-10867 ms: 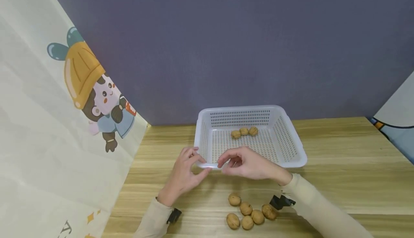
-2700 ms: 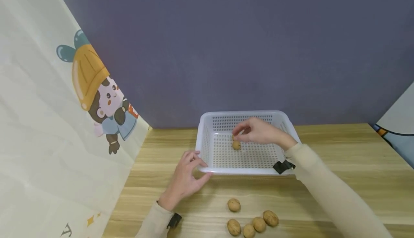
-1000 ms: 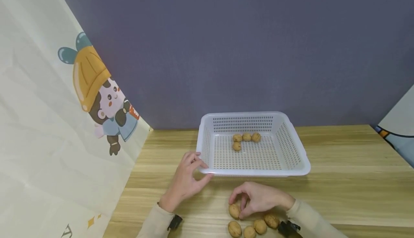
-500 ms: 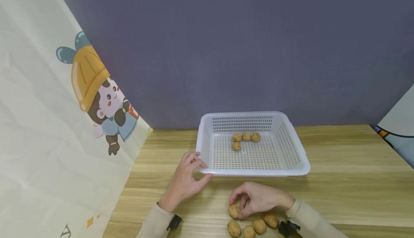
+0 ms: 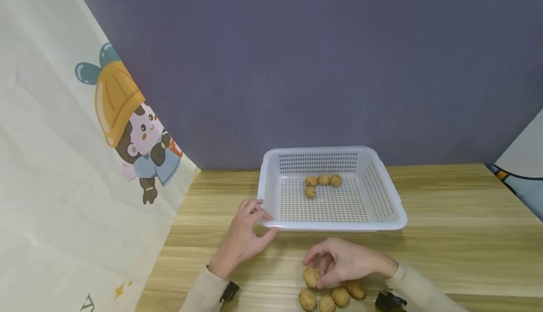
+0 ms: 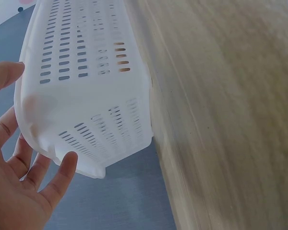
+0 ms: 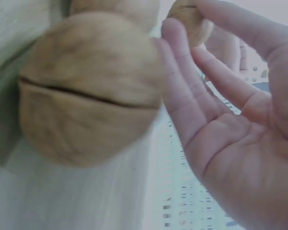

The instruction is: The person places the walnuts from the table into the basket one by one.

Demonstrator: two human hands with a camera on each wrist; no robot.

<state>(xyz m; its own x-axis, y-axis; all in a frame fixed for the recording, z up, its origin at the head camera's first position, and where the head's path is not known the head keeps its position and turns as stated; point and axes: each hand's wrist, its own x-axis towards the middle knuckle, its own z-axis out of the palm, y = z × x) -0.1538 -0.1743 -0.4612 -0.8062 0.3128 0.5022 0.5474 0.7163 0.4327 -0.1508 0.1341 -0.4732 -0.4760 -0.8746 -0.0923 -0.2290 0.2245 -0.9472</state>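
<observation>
A white plastic basket (image 5: 331, 225) with slotted walls stands on the table, holding several walnuts (image 5: 324, 180). My left hand (image 5: 242, 239) holds its near left corner, the thumb by the front wall and the fingers at the rim. In the left wrist view, the fingers spread around the basket's corner (image 6: 81, 91). In front of the basket, my right hand (image 5: 345, 260) pinches a walnut (image 5: 311, 277) between thumb and fingertips. The right wrist view shows this pinched walnut (image 7: 185, 24) partly behind the fingers. A nearer walnut (image 7: 91, 91) fills much of that view.
Several loose walnuts (image 5: 341, 297) lie below my right hand near the table's front. Behind the wooden table (image 5: 445, 217) rises a dark blue-grey panel (image 5: 297, 67). A pale sheet with a cartoon figure (image 5: 140, 128) borders the left side.
Since the oldest frame, another walnut has come to lie in the basket. Over the last half second, my right hand has shifted slightly right with its walnut. The left hand has stayed put.
</observation>
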